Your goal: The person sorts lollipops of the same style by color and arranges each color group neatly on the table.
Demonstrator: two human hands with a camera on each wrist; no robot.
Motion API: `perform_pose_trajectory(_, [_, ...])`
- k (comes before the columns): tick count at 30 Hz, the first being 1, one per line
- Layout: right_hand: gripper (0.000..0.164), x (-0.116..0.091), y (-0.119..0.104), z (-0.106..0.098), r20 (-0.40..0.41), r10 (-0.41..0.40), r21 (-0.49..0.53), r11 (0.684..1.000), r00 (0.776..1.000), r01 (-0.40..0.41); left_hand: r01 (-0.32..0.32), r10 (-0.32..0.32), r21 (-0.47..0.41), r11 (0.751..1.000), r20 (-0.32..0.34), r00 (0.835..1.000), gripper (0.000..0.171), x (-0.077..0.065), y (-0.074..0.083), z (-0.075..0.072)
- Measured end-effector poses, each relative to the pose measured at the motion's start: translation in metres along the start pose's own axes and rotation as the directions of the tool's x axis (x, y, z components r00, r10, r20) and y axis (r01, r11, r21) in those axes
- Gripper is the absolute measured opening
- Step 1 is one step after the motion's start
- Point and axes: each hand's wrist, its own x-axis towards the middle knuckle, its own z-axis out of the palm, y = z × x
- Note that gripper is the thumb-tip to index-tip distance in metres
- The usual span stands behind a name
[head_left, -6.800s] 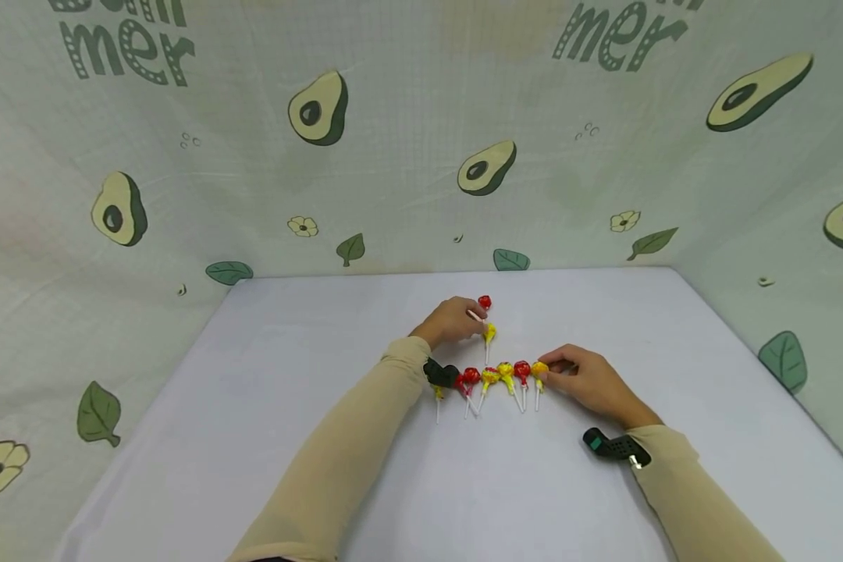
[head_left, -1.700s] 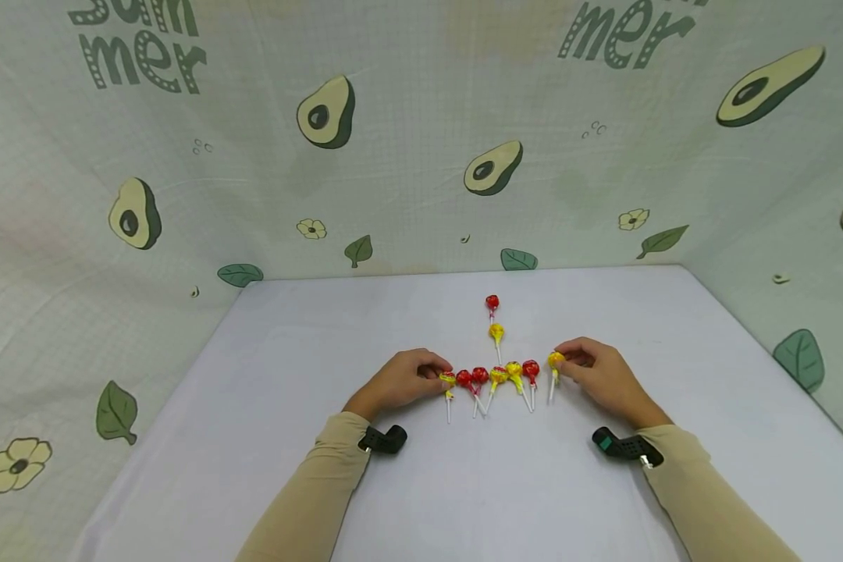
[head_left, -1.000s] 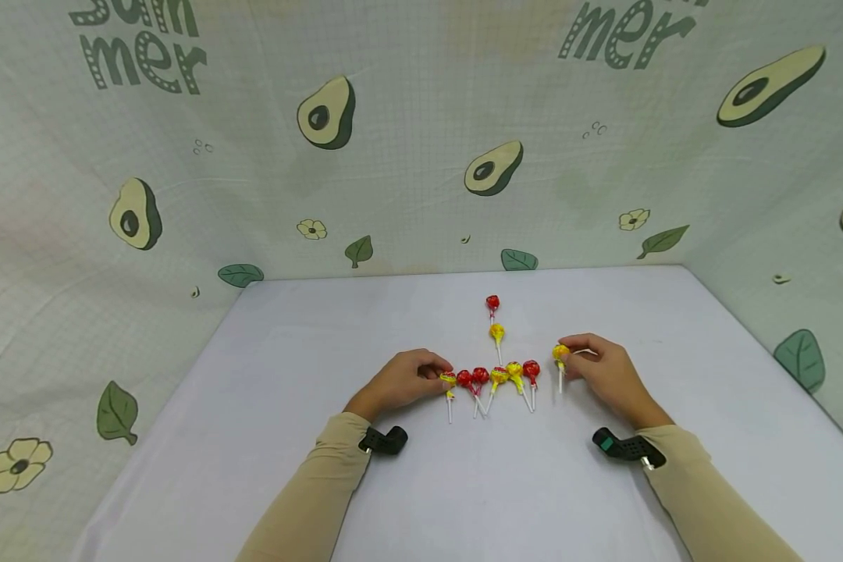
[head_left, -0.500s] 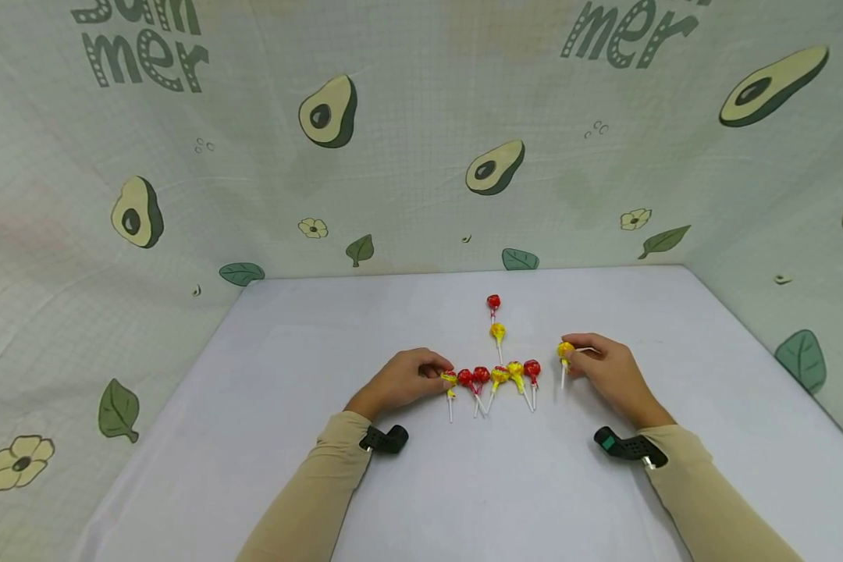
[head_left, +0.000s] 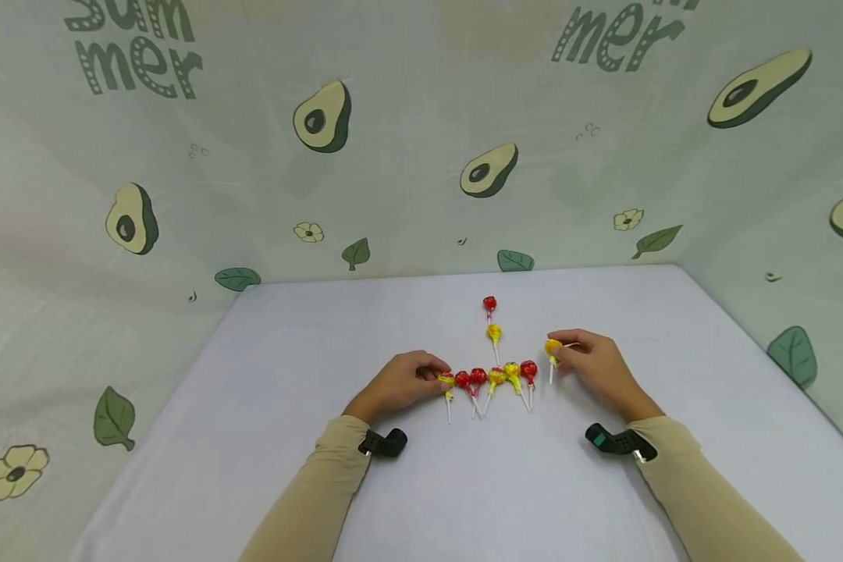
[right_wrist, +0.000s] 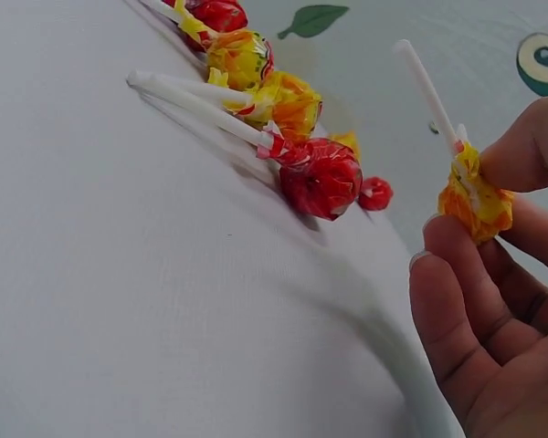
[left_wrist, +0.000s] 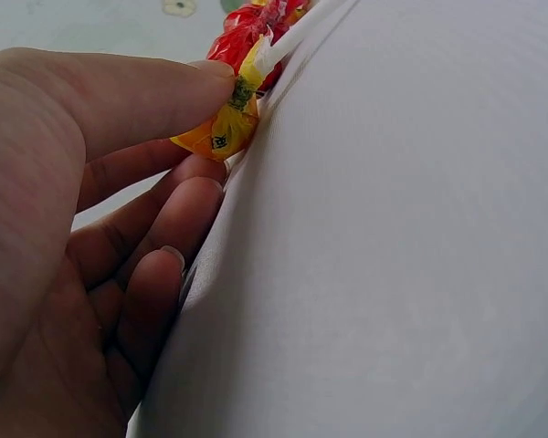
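My left hand (head_left: 402, 381) pinches a yellow lollipop (left_wrist: 221, 128) between thumb and fingers at the left end of a row; its white stick points toward me. To the right, my right hand (head_left: 597, 368) holds another yellow lollipop (right_wrist: 475, 199) by its wrapped head, raised off the table with its stick free. Between the hands lie several red and yellow lollipops side by side, the rightmost a red lollipop (head_left: 528, 368). Behind the row, a yellow lollipop (head_left: 494, 332) and a red lollipop (head_left: 489, 302) stand in line, one behind the other.
A white-covered table (head_left: 309, 328) carries everything. A cloth backdrop (head_left: 407, 179) printed with avocados and leaves rises behind its back edge and along the sides. Black straps with cameras, such as the right wrist camera (head_left: 614, 442), sit on both wrists.
My left hand has come from the two rear lollipops to the row's left end. My right hand has lifted the yellow lollipop from the row's right end, moved it right, then slightly back left.
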Motion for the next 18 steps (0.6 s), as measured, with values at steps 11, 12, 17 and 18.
perform_pose_trajectory(11, [0.051,0.017,-0.003,0.006,0.068,0.085,0.105,0.990,0.994,-0.092,0.015,-0.015,-0.012,1.000,-0.012,1.000,0.025,-0.004,0.001,0.002])
perform_pose_trajectory(12, [0.051,0.019,-0.003,0.007,0.070,0.089,0.107,0.990,0.994,-0.096,0.018,-0.018,-0.010,1.000,-0.011,1.000,0.025,-0.004,0.001,0.002])
perform_pose_trajectory(17, [0.051,0.026,-0.008,0.011,0.082,0.093,0.078,0.992,0.992,-0.099,0.014,-0.014,-0.003,1.000,-0.016,1.000,0.025,-0.005,0.003,0.003])
perform_pose_trajectory(18, [0.051,0.028,-0.009,0.011,0.081,0.097,0.073,0.992,0.992,-0.103,0.011,-0.011,-0.001,1.000,-0.017,1.000,0.025,-0.004,0.003,0.002])
